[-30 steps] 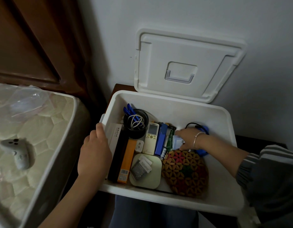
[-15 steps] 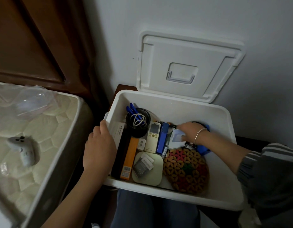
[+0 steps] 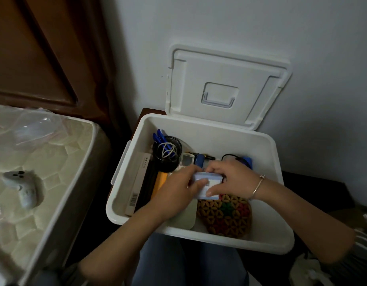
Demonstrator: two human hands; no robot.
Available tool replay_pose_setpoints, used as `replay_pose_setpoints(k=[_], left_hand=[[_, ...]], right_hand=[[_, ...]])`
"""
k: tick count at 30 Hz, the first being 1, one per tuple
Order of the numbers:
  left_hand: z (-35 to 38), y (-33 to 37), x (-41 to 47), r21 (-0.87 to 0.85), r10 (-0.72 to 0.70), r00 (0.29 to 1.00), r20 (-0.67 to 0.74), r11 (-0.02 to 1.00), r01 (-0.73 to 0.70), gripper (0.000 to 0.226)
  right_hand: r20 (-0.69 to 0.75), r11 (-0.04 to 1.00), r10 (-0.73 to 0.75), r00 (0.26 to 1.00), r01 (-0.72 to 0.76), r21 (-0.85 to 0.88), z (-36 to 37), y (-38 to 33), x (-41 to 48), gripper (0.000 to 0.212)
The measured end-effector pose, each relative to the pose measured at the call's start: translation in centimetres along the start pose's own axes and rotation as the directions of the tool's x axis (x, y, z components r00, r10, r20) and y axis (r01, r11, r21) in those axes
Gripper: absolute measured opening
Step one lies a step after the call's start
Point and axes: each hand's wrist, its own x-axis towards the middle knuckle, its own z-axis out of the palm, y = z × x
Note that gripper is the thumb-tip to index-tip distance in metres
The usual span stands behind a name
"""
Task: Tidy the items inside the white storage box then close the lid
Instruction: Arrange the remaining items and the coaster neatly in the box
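The white storage box [image 3: 267,228] sits open on my lap, its lid [image 3: 226,87] leaning against the wall behind. Over the middle of the box, my left hand [image 3: 176,190] and my right hand [image 3: 230,178] both hold a small pale blue and white packet [image 3: 207,183] by its ends. Inside lie a black mesh cup [image 3: 168,153] with blue pens and a white cable, a long white carton [image 3: 138,182], an orange box [image 3: 160,182], a remote [image 3: 187,161] and a woven patterned mat [image 3: 226,215].
A quilted mattress [image 3: 61,162] fills the left, with a grey controller [image 3: 23,187] and a clear plastic bag [image 3: 32,126] on it. Dark wooden panelling [image 3: 44,54] rises behind. A blue item with a black cord [image 3: 243,161] lies at the box's back right.
My left hand has left the box's left rim and come in over the middle. My right hand has lifted the pale packet, and both hands now hold it.
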Motion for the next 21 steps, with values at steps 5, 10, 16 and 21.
replay_pose_setpoints(k=[5,10,16,21], left_hand=[[0.6,-1.7,0.9,-0.046,-0.243,0.968,0.061,0.968,0.245,0.019],[2.5,-1.1,3.1,0.014,-0.315,0.853,0.415,0.940,0.340,0.021],[6.9,-0.4,6.9,0.388,-0.299,0.826,0.479,0.915,0.106,0.032],[9.0,-1.3,9.1,0.503,-0.172,0.948,0.267,0.864,0.016,0.027]], right_hand=[[-0.308,0.983,0.149,0.939,-0.174,-0.052,-0.7,3.3,-3.0,0.043],[-0.603,0.891,0.321,0.730,-0.449,-0.069,-1.9,7.9,-5.7,0.070],[-0.444,0.836,0.545,0.711,-0.499,0.228,-0.6,8.9,-4.7,0.076],[-0.524,0.825,0.542,0.658,-0.534,0.182,-0.2,8.9,-4.5,0.068]])
